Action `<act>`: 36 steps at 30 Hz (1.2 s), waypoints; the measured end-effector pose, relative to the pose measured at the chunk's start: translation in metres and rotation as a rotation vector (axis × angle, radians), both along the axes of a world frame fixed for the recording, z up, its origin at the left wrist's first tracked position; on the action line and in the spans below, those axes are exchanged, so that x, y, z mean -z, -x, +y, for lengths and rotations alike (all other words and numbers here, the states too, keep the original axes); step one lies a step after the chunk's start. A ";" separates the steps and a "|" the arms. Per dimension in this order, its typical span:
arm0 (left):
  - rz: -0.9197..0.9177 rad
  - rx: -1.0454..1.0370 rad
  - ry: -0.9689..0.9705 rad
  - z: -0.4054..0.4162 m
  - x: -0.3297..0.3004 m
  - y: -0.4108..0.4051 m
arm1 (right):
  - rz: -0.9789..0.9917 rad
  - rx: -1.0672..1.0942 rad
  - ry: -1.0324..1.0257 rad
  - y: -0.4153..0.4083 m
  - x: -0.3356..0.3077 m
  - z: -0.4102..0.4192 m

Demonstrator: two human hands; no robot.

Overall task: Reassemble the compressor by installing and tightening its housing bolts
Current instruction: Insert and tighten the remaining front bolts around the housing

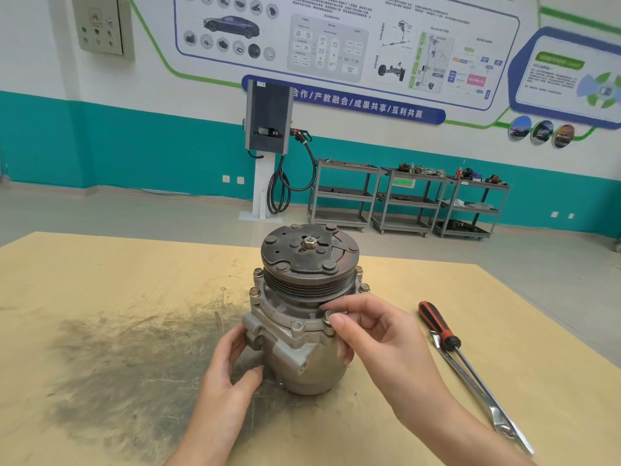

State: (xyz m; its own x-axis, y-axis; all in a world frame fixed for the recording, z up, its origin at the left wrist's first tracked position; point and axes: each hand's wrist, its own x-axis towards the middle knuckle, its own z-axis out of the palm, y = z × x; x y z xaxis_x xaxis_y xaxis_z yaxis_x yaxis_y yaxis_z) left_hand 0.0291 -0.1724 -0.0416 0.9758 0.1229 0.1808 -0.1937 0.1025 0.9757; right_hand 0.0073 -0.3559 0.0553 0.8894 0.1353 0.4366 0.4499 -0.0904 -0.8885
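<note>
The compressor (pixel 304 334) had a matt, cast grey metal housing, its pulley (pixel 309 260) was dull, rust-browned metal with a grooved rim, and the housing bolts (pixel 328 322) were of yellowish plated metal. The tabletop (pixel 100 280) was pale, matt wood board, rough with scratches and smeared with a dark grey stain towards its left edge. Near the right edge, the screwdriver (pixel 440 327) showed a glossy red-and-black plastic handle and a bright steel shaft, beside a polished metal wrench (pixel 484 401).
</note>
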 end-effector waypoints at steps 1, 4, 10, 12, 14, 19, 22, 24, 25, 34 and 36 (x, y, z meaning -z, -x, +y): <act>-0.001 -0.001 0.000 0.000 0.001 0.000 | 0.009 -0.006 0.004 0.000 0.000 0.000; -0.008 -0.001 -0.014 0.001 0.002 -0.002 | 0.046 -0.034 0.020 0.000 -0.003 -0.002; -0.014 -0.014 -0.020 0.002 0.007 -0.003 | 0.068 0.025 -0.039 0.001 -0.004 0.004; -0.016 -0.013 -0.019 0.002 0.008 -0.004 | 0.048 0.060 -0.047 0.002 -0.002 0.006; -0.019 -0.011 -0.019 0.002 0.008 -0.004 | 0.040 0.064 -0.045 0.003 -0.001 0.006; -0.009 0.001 -0.005 0.002 0.010 -0.005 | 0.054 -0.048 -0.065 0.006 0.001 0.001; -0.003 0.002 0.000 0.002 0.012 -0.006 | 0.054 -0.065 -0.086 0.006 0.005 0.002; -0.002 0.002 0.003 0.002 0.013 -0.007 | 0.061 -0.059 -0.097 0.005 0.005 0.004; -0.003 0.000 0.002 0.003 0.013 -0.007 | 0.064 -0.049 -0.101 0.005 0.006 0.005; -0.002 -0.009 -0.002 0.003 0.015 -0.008 | 0.042 -0.053 -0.066 0.006 0.009 0.004; -0.002 -0.005 -0.009 0.003 0.014 -0.008 | 0.026 -0.059 -0.069 0.007 0.010 0.004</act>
